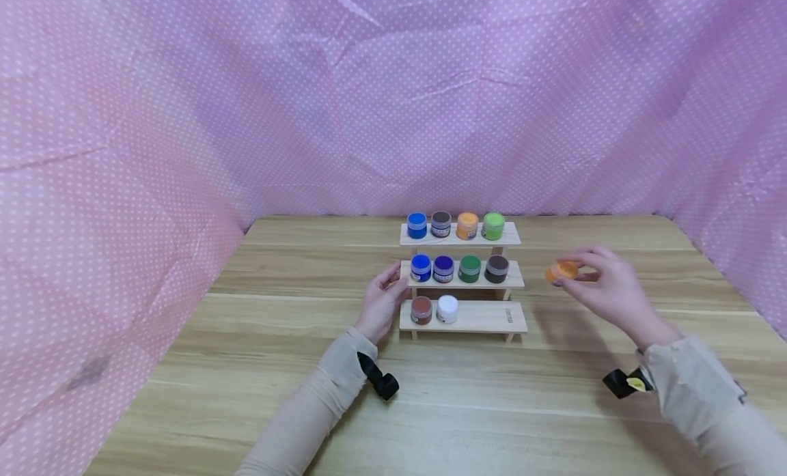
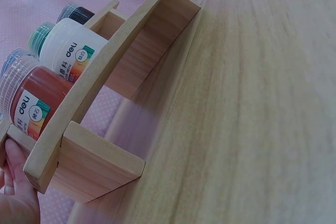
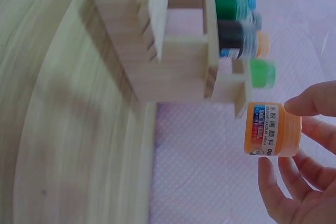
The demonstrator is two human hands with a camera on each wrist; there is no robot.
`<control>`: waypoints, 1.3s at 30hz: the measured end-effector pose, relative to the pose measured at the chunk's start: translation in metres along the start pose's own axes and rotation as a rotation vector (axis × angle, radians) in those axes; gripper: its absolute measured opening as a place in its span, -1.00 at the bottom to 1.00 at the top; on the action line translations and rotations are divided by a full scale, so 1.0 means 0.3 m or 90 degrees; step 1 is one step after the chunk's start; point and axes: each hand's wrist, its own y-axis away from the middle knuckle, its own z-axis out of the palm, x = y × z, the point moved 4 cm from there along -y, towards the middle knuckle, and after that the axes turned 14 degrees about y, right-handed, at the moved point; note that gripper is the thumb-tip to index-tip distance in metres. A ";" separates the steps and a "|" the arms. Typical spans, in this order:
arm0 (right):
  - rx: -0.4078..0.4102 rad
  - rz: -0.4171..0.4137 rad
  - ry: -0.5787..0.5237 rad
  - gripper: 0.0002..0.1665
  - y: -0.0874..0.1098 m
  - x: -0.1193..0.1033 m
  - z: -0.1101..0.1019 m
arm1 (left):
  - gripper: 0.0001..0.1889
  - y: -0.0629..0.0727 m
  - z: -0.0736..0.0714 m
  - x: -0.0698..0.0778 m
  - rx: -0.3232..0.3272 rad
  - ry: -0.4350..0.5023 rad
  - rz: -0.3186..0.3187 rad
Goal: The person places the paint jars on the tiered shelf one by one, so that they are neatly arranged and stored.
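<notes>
An orange paint jar [image 3: 265, 129] with a printed label is pinched by its lid end between the thumb and fingers of my right hand [image 1: 609, 288], to the right of a three-tier wooden rack [image 1: 476, 317]. My left hand [image 1: 381, 304] touches the left end of the rack's middle shelf. On the lowest shelf stand a red-brown jar [image 1: 421, 311] and a white jar [image 1: 447, 309], both at its left. The middle shelf bears a blue jar [image 1: 421, 268], a purple jar [image 1: 443, 269], a green jar [image 1: 470, 268] and a dark brown jar [image 1: 496, 268].
On the top shelf are a blue jar [image 1: 417, 225], a dark jar [image 1: 440, 224], an orange-yellow jar [image 1: 467, 226] and a light green jar [image 1: 493, 226]. The rack stands on a wood-grain table [image 1: 258, 339]. A pink dotted cloth [image 1: 393, 107] hangs behind and at the sides.
</notes>
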 end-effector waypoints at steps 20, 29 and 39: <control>0.005 -0.136 -0.016 -0.62 -0.015 -0.159 0.056 | -0.49 -0.011 -0.002 -0.005 0.003 -0.005 -0.004; -0.061 -0.165 -0.015 -0.62 -0.014 -0.220 0.131 | -0.49 -0.011 -0.004 -0.010 0.007 0.000 -0.010; -0.098 -0.224 0.036 -0.64 -0.014 -0.265 0.196 | -0.49 -0.006 -0.002 -0.004 0.002 0.003 -0.009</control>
